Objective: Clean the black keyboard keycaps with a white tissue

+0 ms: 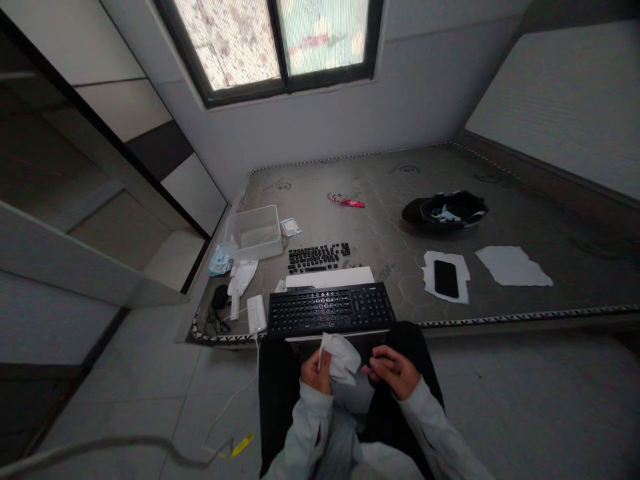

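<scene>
Grey mattress is seen below a dark-framed window. Black keyboard is set at its near edge, loose keycaps just beyond at 12 o'clock. Clear plastic box is placed at 10 o'clock, phone on paper at 2 o'clock. White cloth is gripped in closed fingers of the left hand, just below the keyboard. Right hand is curled round a small dark item; what it is cannot be told.
</scene>
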Demonstrator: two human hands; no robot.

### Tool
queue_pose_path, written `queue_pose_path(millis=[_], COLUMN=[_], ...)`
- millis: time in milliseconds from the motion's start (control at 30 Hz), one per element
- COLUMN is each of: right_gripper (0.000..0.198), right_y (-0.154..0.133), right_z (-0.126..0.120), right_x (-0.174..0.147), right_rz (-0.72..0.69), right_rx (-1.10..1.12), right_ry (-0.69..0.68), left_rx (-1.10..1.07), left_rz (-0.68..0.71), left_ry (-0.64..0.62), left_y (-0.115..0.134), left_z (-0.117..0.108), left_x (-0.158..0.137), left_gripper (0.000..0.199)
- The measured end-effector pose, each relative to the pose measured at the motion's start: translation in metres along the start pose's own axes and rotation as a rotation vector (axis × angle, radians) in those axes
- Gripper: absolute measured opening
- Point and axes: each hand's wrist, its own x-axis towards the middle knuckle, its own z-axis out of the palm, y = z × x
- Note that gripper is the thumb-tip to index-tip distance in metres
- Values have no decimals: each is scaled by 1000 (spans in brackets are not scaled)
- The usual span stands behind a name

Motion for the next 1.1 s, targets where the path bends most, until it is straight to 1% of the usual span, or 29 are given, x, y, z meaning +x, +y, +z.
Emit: queue_pose_path(millis=[100, 233, 300, 367, 500, 567, 700, 800, 900, 1033, 1100], right_gripper=[49, 50, 49, 48, 46, 44, 35, 30, 27, 22, 21], right_y=[-2, -4, -4, -5, -4, -3, 1, 4, 7, 9, 11], right_z=[0, 2, 3, 3, 2, 1, -2, -4, -5, -4, -3], right_x=[3, 5, 4, 3, 1, 0, -6, -9, -8, -2, 2], right_rz=[38, 83, 72, 32, -66, -97, -179, -267, -282, -277, -274], right_rx=[79, 119, 92, 43, -90, -155, -320, -396, -415, -416, -433], right_ry=[51, 60, 47, 32, -1, -14, -24, 35, 22, -69, -91], left_rx=[13, 66, 71, 52, 12, 31, 150, 270, 373, 484, 500], left_rz=[5, 10, 7, 34, 153, 164, 154, 178, 224, 389, 430], left_ry=[-89, -220, -264, -301, -317, -307, -320, -369, -414, -456, -465], left_y=[4, 11, 13, 15, 19, 20, 18, 15, 14, 17, 17], left_z=[2, 5, 7, 9, 14, 14, 9, 1, -6, -13, -15], left_x=[-2, -11, -18, -23, -31, -31, -29, -26, -23, -19, -15], left_gripper=[66, 66, 66, 64, 56, 53, 46, 41, 36, 28, 25])
